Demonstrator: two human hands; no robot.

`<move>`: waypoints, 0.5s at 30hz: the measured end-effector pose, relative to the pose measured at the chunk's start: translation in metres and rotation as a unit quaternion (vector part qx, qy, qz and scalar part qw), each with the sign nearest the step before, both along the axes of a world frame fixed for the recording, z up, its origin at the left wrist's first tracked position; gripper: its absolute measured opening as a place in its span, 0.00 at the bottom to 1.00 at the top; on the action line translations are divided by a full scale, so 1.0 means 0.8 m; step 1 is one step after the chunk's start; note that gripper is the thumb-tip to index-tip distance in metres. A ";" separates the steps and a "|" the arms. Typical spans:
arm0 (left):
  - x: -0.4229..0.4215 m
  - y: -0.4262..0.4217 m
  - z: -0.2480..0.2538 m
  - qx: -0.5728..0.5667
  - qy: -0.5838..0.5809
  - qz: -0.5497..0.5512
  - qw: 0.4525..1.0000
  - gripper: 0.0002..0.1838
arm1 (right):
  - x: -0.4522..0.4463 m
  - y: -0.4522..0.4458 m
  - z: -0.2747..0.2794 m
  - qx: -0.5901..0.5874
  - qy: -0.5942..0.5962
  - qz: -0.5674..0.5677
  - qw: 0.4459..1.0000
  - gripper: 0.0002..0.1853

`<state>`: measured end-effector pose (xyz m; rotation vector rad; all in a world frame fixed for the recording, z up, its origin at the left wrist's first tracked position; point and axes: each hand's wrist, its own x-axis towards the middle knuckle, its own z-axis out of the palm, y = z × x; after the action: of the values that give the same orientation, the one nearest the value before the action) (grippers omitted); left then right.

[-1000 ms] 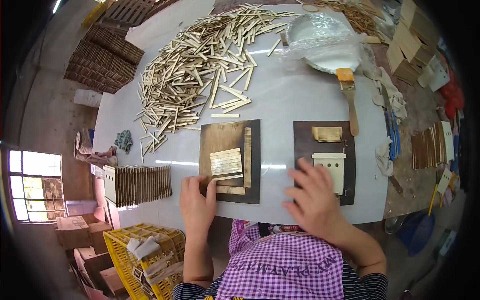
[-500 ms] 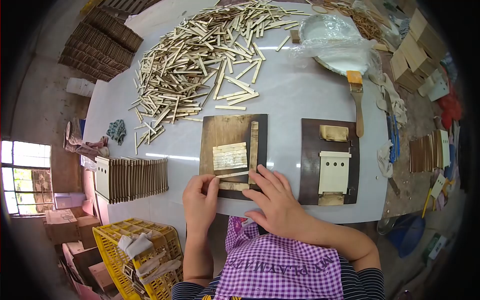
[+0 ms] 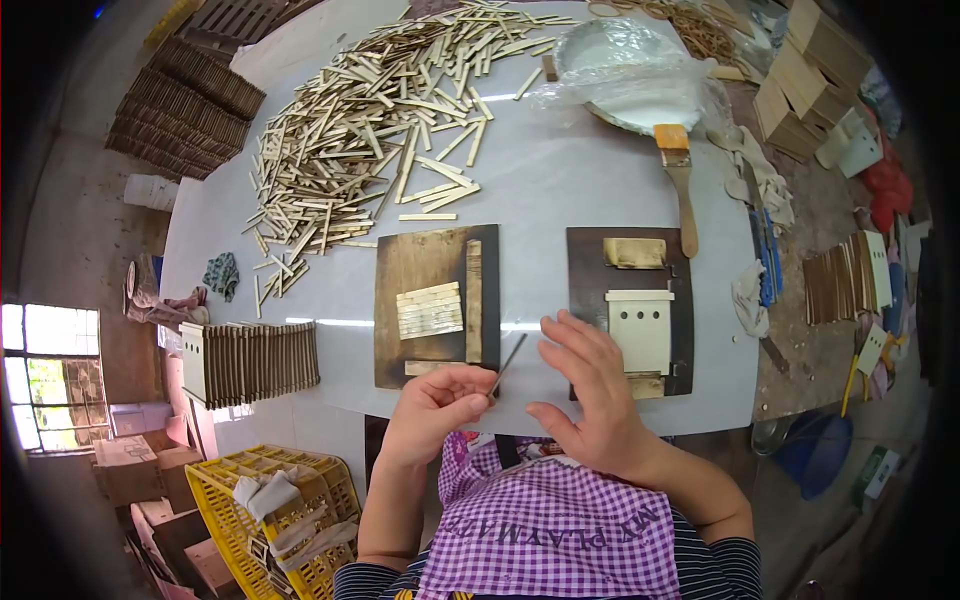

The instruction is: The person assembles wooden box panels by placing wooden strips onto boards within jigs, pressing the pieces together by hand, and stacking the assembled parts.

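Pinched between the thumb and fingers of my left hand (image 3: 440, 410) is a thin wooden strip (image 3: 510, 362), its dark edge facing up. Behind it lies a brown board with a dark border (image 3: 425, 255), fitted with a wooden bar (image 3: 473, 300). A block of pale strips laid side by side (image 3: 429, 310) rests at a slight tilt on that board. My right hand (image 3: 590, 395) is open, fingers spread, just left of a second dark board (image 3: 587, 260). That board carries a pale panel with three holes (image 3: 640, 335).
A big heap of loose strips (image 3: 340, 150) covers the back left. At the back right stand a plastic-covered bowl of white stuff (image 3: 640, 80) and a brush (image 3: 680, 190). Stacked panels (image 3: 255, 363) line the left edge, above a yellow crate (image 3: 215, 500).
My left hand has lifted the strip off the first board, moved right and turned it on edge. My right hand has left that board and moved right. The view has shifted slightly.
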<state>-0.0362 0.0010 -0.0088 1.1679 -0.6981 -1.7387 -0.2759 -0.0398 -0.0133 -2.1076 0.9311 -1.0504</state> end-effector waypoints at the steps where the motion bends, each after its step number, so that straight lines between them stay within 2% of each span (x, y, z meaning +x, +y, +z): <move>1: -0.007 -0.002 0.002 0.010 -0.027 -0.026 0.999 0.13 | -0.007 0.000 0.000 -0.007 0.000 -0.015 1.000 0.34; 3: -0.021 -0.007 0.004 0.028 -0.080 -0.078 0.993 0.14 | -0.020 0.000 0.000 -0.014 0.002 -0.036 0.999 0.36; 8: -0.066 -0.020 0.008 0.026 -0.040 -0.115 0.992 0.12 | -0.045 0.004 0.001 -0.025 0.018 -0.088 0.996 0.39; 12: -0.096 -0.023 0.000 -0.039 -0.063 -0.131 0.989 0.10 | -0.066 0.006 0.000 -0.011 0.037 -0.113 0.993 0.43; 15: -0.108 -0.028 0.001 -0.095 -0.130 -0.162 0.974 0.09 | -0.080 0.006 0.002 0.007 0.039 -0.129 0.991 0.44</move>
<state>-0.1227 -0.0210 -0.0083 1.2094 -1.2461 -1.7479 -0.3403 -0.0348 -0.0116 -2.0670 1.2721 -1.0882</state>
